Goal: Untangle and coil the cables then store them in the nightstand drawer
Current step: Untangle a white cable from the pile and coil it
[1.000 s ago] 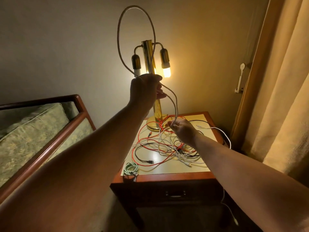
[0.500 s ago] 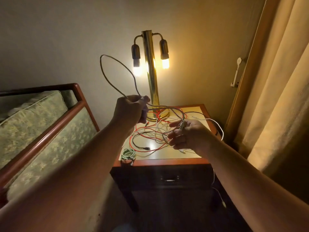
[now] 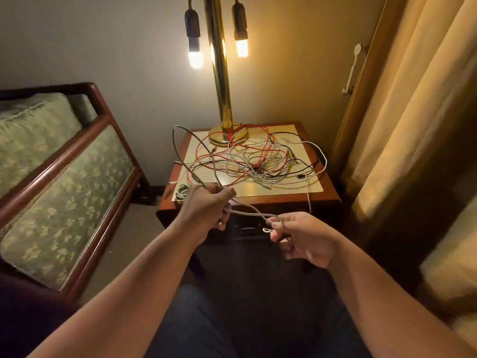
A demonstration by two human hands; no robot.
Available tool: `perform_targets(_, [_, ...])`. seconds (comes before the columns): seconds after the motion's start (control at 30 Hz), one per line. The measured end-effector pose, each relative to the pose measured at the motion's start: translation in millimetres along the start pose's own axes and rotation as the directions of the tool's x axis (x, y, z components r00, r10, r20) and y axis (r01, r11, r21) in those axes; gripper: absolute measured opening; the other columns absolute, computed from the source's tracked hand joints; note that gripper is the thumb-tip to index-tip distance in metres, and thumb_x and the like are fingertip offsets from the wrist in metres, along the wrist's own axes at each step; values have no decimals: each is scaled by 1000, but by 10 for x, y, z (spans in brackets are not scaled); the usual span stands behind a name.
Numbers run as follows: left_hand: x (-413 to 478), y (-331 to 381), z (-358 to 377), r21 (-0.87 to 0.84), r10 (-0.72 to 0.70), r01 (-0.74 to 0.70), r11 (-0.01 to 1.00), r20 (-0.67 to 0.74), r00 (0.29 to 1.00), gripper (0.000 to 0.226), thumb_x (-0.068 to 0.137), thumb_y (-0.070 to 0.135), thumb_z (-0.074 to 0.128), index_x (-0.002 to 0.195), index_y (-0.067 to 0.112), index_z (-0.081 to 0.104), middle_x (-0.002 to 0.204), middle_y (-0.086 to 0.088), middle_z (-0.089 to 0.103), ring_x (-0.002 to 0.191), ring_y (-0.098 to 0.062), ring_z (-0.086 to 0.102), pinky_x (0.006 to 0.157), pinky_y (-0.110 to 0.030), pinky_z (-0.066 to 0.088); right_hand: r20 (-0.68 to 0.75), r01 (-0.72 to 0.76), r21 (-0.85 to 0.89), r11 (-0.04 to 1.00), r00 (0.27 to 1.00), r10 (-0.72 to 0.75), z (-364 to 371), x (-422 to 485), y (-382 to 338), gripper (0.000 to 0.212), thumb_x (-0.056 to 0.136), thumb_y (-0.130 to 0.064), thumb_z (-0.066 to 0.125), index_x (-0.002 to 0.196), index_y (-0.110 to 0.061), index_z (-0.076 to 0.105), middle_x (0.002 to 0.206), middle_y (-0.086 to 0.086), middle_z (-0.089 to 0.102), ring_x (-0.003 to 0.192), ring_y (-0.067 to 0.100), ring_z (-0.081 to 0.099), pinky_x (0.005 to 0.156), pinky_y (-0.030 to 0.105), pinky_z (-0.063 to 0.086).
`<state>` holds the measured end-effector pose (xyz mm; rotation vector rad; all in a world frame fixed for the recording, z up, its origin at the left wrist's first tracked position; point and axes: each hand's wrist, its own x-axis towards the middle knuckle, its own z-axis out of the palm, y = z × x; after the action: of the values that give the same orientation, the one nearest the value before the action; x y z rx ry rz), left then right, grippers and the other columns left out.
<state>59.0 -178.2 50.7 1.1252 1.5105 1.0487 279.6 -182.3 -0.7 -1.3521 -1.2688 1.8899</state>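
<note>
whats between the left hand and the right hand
In the head view, a stretch of grey cable spans from the left hand to the right hand; both grip it.

Cables [image 3: 258, 161]: no print or marking can be read on the tangle at the centre of the frame.
Lamp [image 3: 219, 73]: no brand or number is seen, upper centre.
Worktop [image 3: 284, 189]: no label or sign can be read.

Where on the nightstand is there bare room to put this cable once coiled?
The front strip of the nightstand top is bare, between the coiled green cable and the white cable hanging over the edge. The tangle crowds the middle; the lamp base takes the back.
</note>
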Motion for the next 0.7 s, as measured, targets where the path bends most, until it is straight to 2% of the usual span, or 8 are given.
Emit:
perform_targets(0.07, [-24, -158, 30, 10, -94, 94, 996, 36, 995, 16, 99, 19, 64, 89, 7, 62, 60, -5, 49, 42, -12, 44, 39, -23, 33, -101, 36, -222, 974, 993, -60, 110, -16, 136, 20, 106, -18, 52, 117, -15, 68, 75, 3, 63, 57, 10, 50, 53, 25, 41])
perform_targets(0.17, [-80, -354, 51, 60, -165, 163, 985, 28, 986, 18, 97, 22, 68, 91, 8, 60, 59, -4, 48, 43, -13, 44, 40, -22, 34, -129, 75, -563, 823, 976, -177, 258, -57, 283, 25, 107, -23, 50, 121, -21, 71, 81, -6, 65, 73, 6, 58, 66, 22, 45])
perform_targets(0.23, [-107, -448, 52, 114, -193, 193, 975, -10, 981, 27, 93, 28, 73, 83, 7, 59, 59, -5, 50, 44, -14, 46, 40, -23, 35, -121, 86, -649, 756, 969, -214, 347, -96, 336, 25, 106, -27, 53, 119, -24, 74, 86, -8, 69, 82, 10, 63, 70, 20, 47])
perform_targets(0.3, [-113, -525, 41, 200, -208, 215, 956, -57, 976, 34, 91, 33, 76, 77, 8, 57, 59, -6, 53, 47, -15, 49, 39, -24, 37, -118, 101, -707, 700, 959, -257, 402, -138, 354, 23, 105, -29, 55, 114, -24, 76, 85, -9, 67, 80, 12, 63, 65, 15, 44])
perform_targets(0.4, [-135, -629, 1, 316, -252, 263, 911, -78, 965, 40, 91, 38, 75, 75, 7, 56, 61, -7, 54, 50, -17, 50, 40, -24, 41, -117, 170, -731, 661, 923, -367, 427, -174, 339, 22, 104, -31, 57, 110, -25, 76, 91, -11, 61, 84, 9, 59, 68, 16, 41])
perform_targets(0.57, [-167, -675, -20, 454, -392, 348, 820, 3, 920, 47, 94, 50, 66, 74, 8, 57, 64, -8, 57, 49, -15, 50, 43, -23, 46, -93, 316, -613, 724, 881, -464, 398, -156, 283, 26, 99, -40, 61, 98, -21, 79, 79, -2, 68, 80, 9, 63, 68, 27, 53])
perform_targets(0.63, [-168, -652, -28, 574, -356, 302, 761, -20, 934, 53, 93, 57, 63, 75, 6, 62, 67, -7, 62, 52, -17, 58, 47, -27, 53, -85, 358, -545, 758, 876, -475, 381, -149, 225, 33, 96, -49, 60, 98, -22, 79, 81, 5, 71, 78, 18, 66, 69, 36, 59])
perform_targets(0.7, [-171, -640, -43, 740, -226, 189, 646, -50, 973, 53, 93, 59, 62, 82, 7, 67, 76, -6, 68, 61, -18, 64, 55, -31, 57, -79, 388, -482, 785, 873, -481, 363, -139, 153, 35, 94, -52, 60, 96, -23, 80, 88, 7, 71, 80, 19, 65, 67, 34, 59])
